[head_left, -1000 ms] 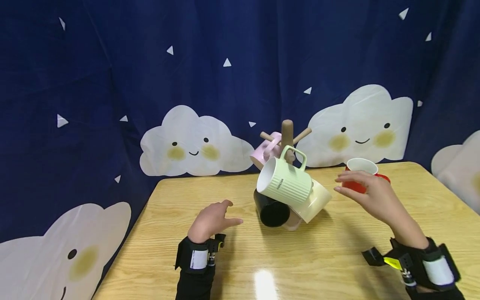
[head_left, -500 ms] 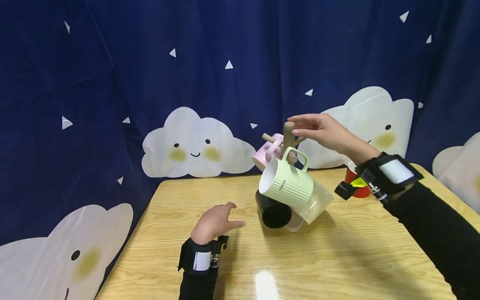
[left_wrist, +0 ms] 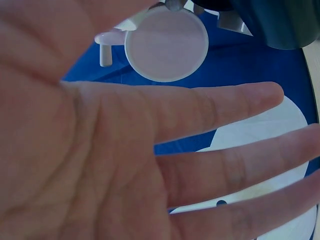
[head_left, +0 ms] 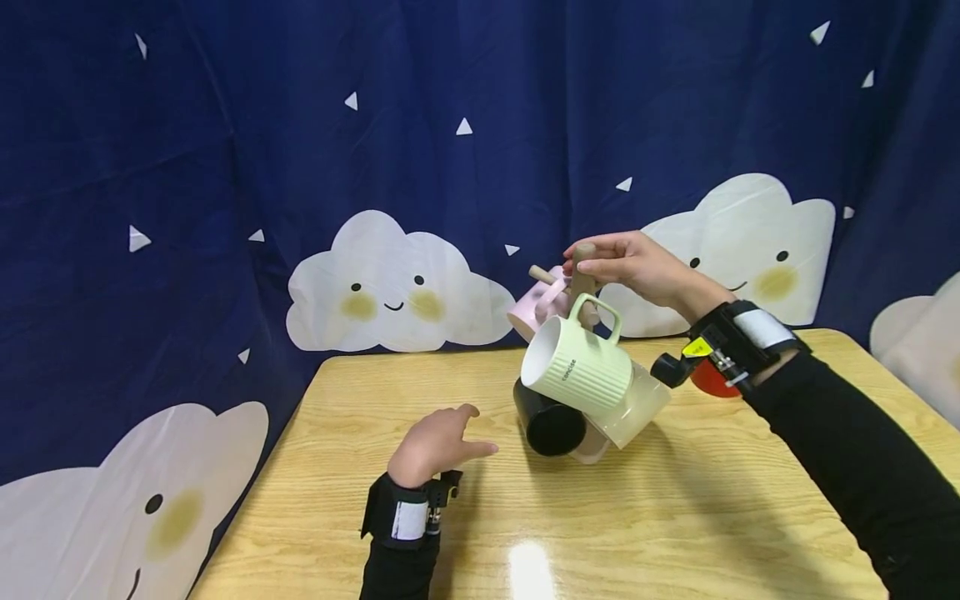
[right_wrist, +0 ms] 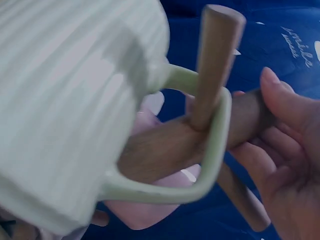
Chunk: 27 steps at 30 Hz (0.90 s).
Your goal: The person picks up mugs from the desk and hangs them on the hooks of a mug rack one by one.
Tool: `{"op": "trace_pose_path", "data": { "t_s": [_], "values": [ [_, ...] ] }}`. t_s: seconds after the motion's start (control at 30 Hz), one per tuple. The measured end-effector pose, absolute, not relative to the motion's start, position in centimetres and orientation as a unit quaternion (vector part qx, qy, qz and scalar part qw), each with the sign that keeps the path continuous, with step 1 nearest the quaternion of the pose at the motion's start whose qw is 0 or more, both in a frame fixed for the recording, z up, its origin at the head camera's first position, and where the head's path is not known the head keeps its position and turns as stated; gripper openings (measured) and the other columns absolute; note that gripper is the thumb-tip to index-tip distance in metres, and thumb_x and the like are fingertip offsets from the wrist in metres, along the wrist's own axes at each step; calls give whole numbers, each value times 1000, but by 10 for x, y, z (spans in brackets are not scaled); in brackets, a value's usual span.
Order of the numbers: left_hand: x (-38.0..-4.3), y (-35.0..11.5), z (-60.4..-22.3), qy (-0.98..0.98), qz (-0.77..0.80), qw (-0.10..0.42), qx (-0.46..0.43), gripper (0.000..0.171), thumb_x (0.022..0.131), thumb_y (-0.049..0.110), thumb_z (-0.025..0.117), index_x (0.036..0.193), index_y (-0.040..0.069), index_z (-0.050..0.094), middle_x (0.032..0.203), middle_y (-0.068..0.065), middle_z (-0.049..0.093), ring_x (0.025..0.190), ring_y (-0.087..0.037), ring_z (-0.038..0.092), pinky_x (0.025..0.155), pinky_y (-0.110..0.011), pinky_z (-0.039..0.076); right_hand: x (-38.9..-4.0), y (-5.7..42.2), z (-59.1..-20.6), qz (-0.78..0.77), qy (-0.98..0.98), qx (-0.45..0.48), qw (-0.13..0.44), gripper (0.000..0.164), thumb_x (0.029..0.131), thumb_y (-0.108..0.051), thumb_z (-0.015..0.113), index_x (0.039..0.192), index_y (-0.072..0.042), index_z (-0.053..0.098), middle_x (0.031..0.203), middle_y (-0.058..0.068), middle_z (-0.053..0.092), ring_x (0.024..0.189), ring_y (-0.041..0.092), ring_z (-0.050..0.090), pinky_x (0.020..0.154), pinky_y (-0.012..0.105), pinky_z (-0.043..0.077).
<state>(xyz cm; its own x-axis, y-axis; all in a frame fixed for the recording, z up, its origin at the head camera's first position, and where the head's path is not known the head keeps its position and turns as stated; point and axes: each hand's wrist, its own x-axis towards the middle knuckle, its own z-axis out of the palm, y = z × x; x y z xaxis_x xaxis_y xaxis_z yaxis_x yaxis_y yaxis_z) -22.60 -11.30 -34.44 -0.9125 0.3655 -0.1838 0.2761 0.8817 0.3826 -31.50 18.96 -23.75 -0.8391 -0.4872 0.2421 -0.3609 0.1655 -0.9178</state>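
My right hand grips the top of the wooden post of a mug tree, thumb on the near side and fingers behind. In the right wrist view a peg passes through the handle of the light green ribbed mug. That green mug hangs tilted at the front of the tree. A pink mug hangs behind it, a black mug below left, and a cream mug below right. My left hand hovers over the table to the left, fingers spread, touching nothing.
A red mug stands at the back right of the wooden table, mostly hidden behind my right wrist. Behind the table hangs a dark blue curtain with smiling white clouds. My right forearm crosses above the table's right side.
My right hand has moved left and up from beside the red mug to the top of the post and closed round it. The left hand has barely moved.
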Motion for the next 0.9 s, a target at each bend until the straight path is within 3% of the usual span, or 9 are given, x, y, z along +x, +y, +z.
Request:
{"op": "trace_pose_path", "data": {
  "t_s": [0.3, 0.53, 0.6, 0.77, 0.9],
  "values": [
    [-224, -108, -343, 964, 165, 112, 175, 62, 81, 44, 66, 127, 5, 52, 117, -15, 62, 102, -29, 61, 83, -43, 49, -302, 183, -242, -633, 744, -215, -8, 28, 87, -10, 62, 114, -3, 62, 93, -11, 69, 90, 3, 64, 76, 17, 51],
    [-222, -107, -338, 967, 159, 117, 164, 62, 81, 45, 66, 127, 7, 51, 115, -14, 62, 102, -29, 61, 82, -42, 49, -293, 173, -241, -647, 740, -177, -47, 15, 87, -10, 63, 100, -15, 67, 87, -13, 69, 84, 1, 64, 74, 15, 51],
    [-222, -107, -337, 967, 157, 118, 162, 63, 81, 46, 65, 128, 7, 51, 115, -13, 62, 102, -29, 60, 82, -42, 49, -290, 169, -242, -639, 750, -155, -70, 15, 86, -11, 64, 100, -14, 67, 86, -13, 69, 80, 1, 63, 71, 16, 52],
    [-221, -106, -339, 967, 156, 119, 165, 62, 81, 46, 65, 128, 8, 51, 115, -13, 63, 101, -29, 61, 81, -42, 49, -277, 158, -242, -592, 790, -75, -141, 36, 86, -19, 66, 116, -2, 62, 86, -20, 66, 71, -4, 60, 63, 16, 50],
    [-221, -106, -340, 967, 157, 119, 165, 62, 81, 45, 66, 127, 7, 51, 115, -13, 63, 101, -28, 61, 81, -42, 49, -266, 149, -241, -566, 804, -11, -181, 39, 84, -24, 68, 117, -5, 63, 82, -23, 63, 69, -9, 55, 61, 12, 47]
  ]
}}
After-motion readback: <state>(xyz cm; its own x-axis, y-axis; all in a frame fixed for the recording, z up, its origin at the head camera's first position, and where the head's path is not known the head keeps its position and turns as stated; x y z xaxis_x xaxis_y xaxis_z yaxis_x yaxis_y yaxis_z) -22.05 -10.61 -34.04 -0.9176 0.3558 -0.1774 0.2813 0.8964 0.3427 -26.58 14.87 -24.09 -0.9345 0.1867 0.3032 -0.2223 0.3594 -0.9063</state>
